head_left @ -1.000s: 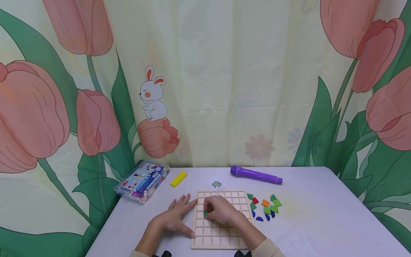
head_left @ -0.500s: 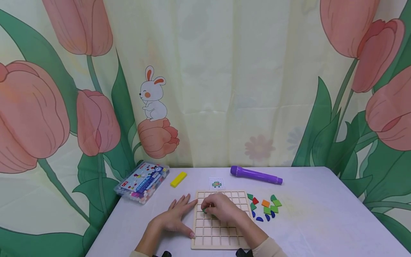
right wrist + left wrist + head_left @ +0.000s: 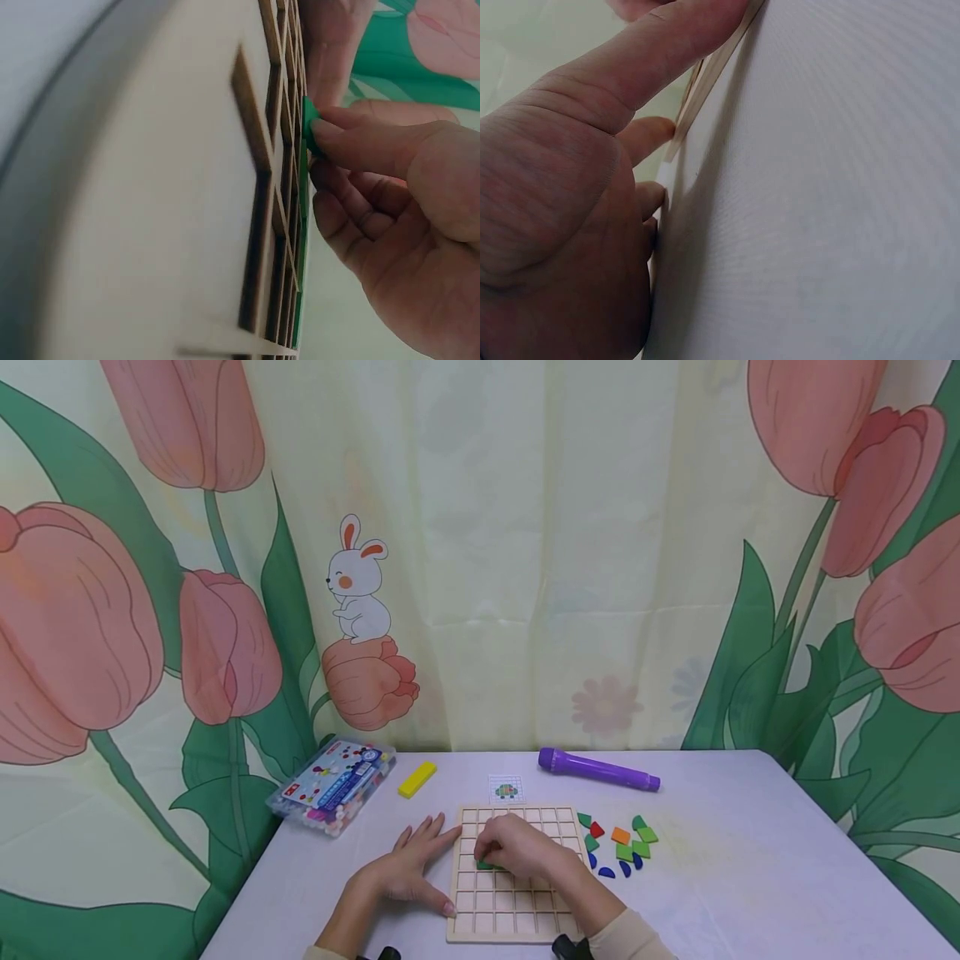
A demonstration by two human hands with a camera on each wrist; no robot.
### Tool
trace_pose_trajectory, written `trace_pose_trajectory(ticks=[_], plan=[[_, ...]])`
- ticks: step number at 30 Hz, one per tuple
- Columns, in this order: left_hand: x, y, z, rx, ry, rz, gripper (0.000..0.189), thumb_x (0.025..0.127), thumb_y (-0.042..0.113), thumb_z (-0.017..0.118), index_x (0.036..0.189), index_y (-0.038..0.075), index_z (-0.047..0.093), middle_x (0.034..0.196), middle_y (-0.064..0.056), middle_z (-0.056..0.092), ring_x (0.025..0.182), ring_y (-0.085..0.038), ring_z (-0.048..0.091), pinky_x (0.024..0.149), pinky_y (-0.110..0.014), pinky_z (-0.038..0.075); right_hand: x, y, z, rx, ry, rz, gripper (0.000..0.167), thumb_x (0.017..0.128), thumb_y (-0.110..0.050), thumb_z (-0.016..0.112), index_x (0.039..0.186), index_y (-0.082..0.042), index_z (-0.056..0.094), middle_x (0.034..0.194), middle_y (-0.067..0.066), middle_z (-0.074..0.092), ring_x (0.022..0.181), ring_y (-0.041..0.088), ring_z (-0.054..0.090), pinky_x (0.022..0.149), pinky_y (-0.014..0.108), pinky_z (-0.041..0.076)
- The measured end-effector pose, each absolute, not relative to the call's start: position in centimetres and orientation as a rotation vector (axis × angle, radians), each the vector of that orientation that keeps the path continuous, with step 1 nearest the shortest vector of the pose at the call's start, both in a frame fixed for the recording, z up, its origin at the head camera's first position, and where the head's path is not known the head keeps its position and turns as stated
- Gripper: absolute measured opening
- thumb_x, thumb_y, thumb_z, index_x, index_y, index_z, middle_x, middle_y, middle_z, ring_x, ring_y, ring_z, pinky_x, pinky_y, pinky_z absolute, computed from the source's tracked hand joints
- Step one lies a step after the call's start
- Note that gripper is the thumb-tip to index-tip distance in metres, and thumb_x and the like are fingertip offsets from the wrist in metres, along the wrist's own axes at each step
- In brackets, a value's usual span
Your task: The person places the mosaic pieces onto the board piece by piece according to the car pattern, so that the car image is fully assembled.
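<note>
Shifted slightly toward the person, the right hand (image 3: 517,845) pinches a green piece (image 3: 308,124); the left hand (image 3: 411,865), spread, touches the board (image 3: 513,927); white worktop (image 3: 750,852) extends right, curtain (image 3: 480,568) behind.

No word or number can be read with certainty. Some small printing is seen on the label (image 3: 335,774) of the plastic box (image 3: 331,788), but it is too blurred.

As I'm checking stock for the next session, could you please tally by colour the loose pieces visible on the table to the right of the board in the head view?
Dark green pieces: 3
Light green pieces: 3
Blue pieces: 4
Red piece: 1
Orange piece: 1
Total: 12
</note>
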State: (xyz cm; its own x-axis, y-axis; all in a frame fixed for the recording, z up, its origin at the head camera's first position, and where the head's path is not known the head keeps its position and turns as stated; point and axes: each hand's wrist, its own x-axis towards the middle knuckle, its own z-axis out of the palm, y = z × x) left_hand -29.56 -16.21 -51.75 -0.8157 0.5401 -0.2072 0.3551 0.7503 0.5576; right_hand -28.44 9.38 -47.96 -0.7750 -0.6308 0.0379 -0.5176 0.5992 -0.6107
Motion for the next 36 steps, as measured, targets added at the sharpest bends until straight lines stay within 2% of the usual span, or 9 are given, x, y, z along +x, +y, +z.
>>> trace_pose_trajectory(ticks=[5, 9, 12, 15, 17, 24, 29, 32, 36], plan=[[-29.5, -16.2, -51.8, 0.693, 2.596, 0.710, 0.117, 0.067, 0.069, 0.087, 0.164, 0.035, 0.032, 0.176, -0.012, 0.011, 0.163, -0.038, 0.001, 0.127, -0.068, -0.002, -28.3, 9.8, -48.0, -0.929, 2.661, -0.885, 0.020, 0.091, -0.005, 0.076, 0.108, -0.014, 0.082, 0.094, -0.007, 0.069, 0.079, 0.000, 0.057, 0.074, 0.019, 0.052], [-29.6, -16.2, -51.8, 0.693, 2.603, 0.699, 0.117, 0.066, 0.070, 0.087, 0.164, 0.035, 0.032, 0.176, -0.012, 0.011, 0.163, -0.038, 0.002, 0.127, -0.068, -0.001, -28.2, 10.4, -47.8, -0.913, 2.701, -0.864, 0.025, 0.093, -0.010, 0.076, 0.117, -0.016, 0.080, 0.105, -0.007, 0.072, 0.091, 0.004, 0.063, 0.083, 0.024, 0.055], [-29.6, -16.2, -51.8, 0.688, 2.602, 0.694, 0.117, 0.066, 0.070, 0.087, 0.164, 0.035, 0.032, 0.176, -0.013, 0.011, 0.163, -0.038, 0.002, 0.127, -0.068, -0.001, -28.2, 11.0, -47.7, -0.897, 2.748, -0.869, 0.024, 0.094, -0.011, 0.076, 0.117, -0.016, 0.080, 0.109, -0.005, 0.074, 0.102, 0.011, 0.067, 0.091, 0.030, 0.056], [-29.7, -16.2, -51.7, 0.677, 2.602, 0.685, 0.117, 0.067, 0.070, 0.087, 0.164, 0.035, 0.032, 0.176, -0.013, 0.011, 0.163, -0.039, 0.002, 0.127, -0.068, -0.001, -28.3, 11.5, -47.8, -0.903, 2.770, -0.880, 0.023, 0.094, -0.011, 0.075, 0.117, -0.013, 0.079, 0.110, -0.002, 0.075, 0.106, 0.015, 0.068, 0.094, 0.034, 0.057], [-29.6, -16.2, -51.7, 0.674, 2.603, 0.682, 0.117, 0.067, 0.070, 0.087, 0.164, 0.035, 0.031, 0.176, -0.013, 0.011, 0.163, -0.039, 0.002, 0.127, -0.068, -0.002, -28.3, 11.6, -47.9, -0.930, 2.767, -0.849, 0.023, 0.095, -0.011, 0.074, 0.118, -0.013, 0.079, 0.112, -0.003, 0.076, 0.108, 0.014, 0.067, 0.097, 0.035, 0.057], [-29.5, -16.1, -51.8, 0.687, 2.593, 0.705, 0.116, 0.067, 0.069, 0.087, 0.164, 0.034, 0.032, 0.176, -0.012, 0.011, 0.163, -0.038, 0.001, 0.127, -0.069, -0.002, -27.8, 11.8, -48.2, -1.009, 2.738, -0.686, 0.026, 0.100, -0.016, 0.067, 0.122, -0.026, 0.077, 0.123, -0.017, 0.073, 0.115, 0.006, 0.060, 0.104, 0.036, 0.051], [-29.5, -16.0, -51.9, 0.665, 2.596, 0.702, 0.117, 0.066, 0.069, 0.087, 0.164, 0.036, 0.032, 0.176, -0.011, 0.011, 0.163, -0.037, 0.001, 0.127, -0.068, -0.002, -27.5, 12.9, -48.1, -0.972, 2.774, -0.775, 0.027, 0.101, -0.012, 0.065, 0.125, -0.020, 0.075, 0.125, -0.011, 0.072, 0.124, 0.016, 0.061, 0.111, 0.046, 0.048], [-29.6, -16.0, -52.0, 0.656, 2.600, 0.696, 0.117, 0.066, 0.069, 0.088, 0.164, 0.038, 0.031, 0.176, -0.011, 0.011, 0.163, -0.037, 0.001, 0.127, -0.068, -0.003, -27.8, 14.3, -48.2, -0.936, 2.811, -0.848, 0.029, 0.101, -0.012, 0.067, 0.129, -0.014, 0.072, 0.127, -0.004, 0.071, 0.123, 0.023, 0.062, 0.108, 0.047, 0.051], [-29.8, -16.1, -52.1, 0.663, 2.601, 0.701, 0.118, 0.066, 0.069, 0.088, 0.164, 0.037, 0.030, 0.176, -0.012, 0.010, 0.163, -0.037, 0.001, 0.127, -0.067, -0.002, -28.2, 16.6, -48.0, -0.898, 2.840, -0.940, 0.033, 0.099, -0.014, 0.070, 0.132, -0.008, 0.069, 0.126, 0.005, 0.071, 0.110, 0.025, 0.064, 0.092, 0.040, 0.056]])
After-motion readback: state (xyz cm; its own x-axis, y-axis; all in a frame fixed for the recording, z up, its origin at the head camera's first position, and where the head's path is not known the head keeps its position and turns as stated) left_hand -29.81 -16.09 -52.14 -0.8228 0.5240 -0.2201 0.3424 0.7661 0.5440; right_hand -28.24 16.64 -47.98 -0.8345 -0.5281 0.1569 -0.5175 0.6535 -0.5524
